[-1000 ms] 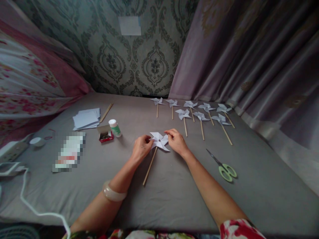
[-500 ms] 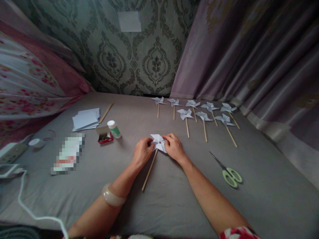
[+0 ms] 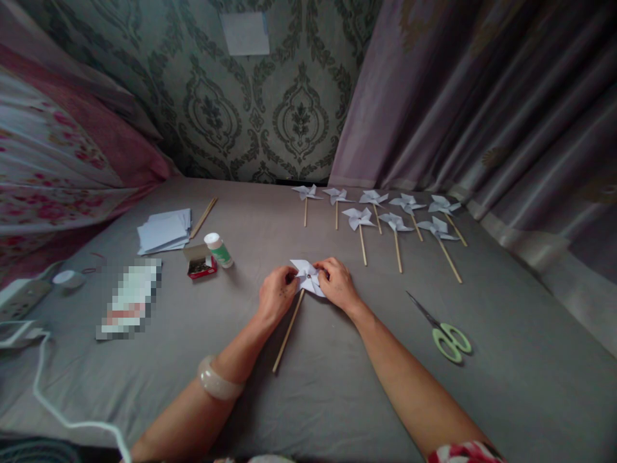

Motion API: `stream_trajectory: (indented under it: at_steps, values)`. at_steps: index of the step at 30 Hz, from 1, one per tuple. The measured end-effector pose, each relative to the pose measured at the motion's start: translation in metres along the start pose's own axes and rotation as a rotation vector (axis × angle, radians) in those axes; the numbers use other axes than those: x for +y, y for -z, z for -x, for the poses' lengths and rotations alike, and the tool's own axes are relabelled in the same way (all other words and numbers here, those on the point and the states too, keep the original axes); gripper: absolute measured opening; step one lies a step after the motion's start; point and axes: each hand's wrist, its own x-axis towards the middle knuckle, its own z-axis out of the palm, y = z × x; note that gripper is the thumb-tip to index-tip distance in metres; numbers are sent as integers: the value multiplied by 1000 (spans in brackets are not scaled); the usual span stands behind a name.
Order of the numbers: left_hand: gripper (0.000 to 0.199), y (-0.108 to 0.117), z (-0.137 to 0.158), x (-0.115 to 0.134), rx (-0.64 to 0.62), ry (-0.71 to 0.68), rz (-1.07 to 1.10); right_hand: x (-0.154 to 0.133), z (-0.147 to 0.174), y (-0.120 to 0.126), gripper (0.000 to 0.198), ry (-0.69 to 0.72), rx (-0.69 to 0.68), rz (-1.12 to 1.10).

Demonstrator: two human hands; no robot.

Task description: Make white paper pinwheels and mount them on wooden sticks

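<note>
A white paper pinwheel [image 3: 309, 280] lies before me, a small dark pin at its centre. Its wooden stick [image 3: 288, 333] slants down toward me on the grey cloth. My left hand [image 3: 278, 290] pinches the left side of the pinwheel, fingers curled behind the paper. On the opposite side, my right hand [image 3: 339, 283] grips a blade between thumb and fingers. The fingertips of both hands are partly hidden by the paper and knuckles.
Several finished pinwheels [image 3: 359, 220] lie at the back right, with green-handled scissors [image 3: 450, 341] nearer. To the left are a glue bottle [image 3: 219, 251], a small red box [image 3: 202, 266] of pins, a paper stack [image 3: 164, 231], wooden sticks [image 3: 204, 217] and a power strip [image 3: 23, 296].
Both hands stay on the pinwheel with almost no movement. The view has shifted very slightly.
</note>
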Motion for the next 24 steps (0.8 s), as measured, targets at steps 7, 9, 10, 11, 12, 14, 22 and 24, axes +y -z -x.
stream_trajectory:
  at_steps: [7, 9, 10, 11, 12, 14, 22, 24]
  values:
    - [13, -1, -1, 0, 4, 17, -12, 3, 0, 1, 30, 6, -18, -34]
    - [14, -1, 0, -1, 2, 2, -26, 3, 0, 0, 30, 10, -15, -41]
    - [14, -1, 0, -1, 0, -2, -30, 3, 0, 0, 31, 13, -12, -44]
    - [14, -1, 1, 0, 0, -5, -30, 3, 0, 0, 31, 16, -12, -49]
    - [14, -1, 1, 0, -1, -9, -26, 4, 0, 0, 32, 17, -13, -55]
    - [14, 0, 0, 1, -11, -16, -13, 5, -1, 1, 33, 18, -24, -82]
    - [36, 16, -8, -7, -177, -103, 86, 18, -6, 36, 33, -10, -241, -398]
    - [43, 19, -7, -9, -206, -153, 94, 21, -5, 43, 35, -26, -305, -414]
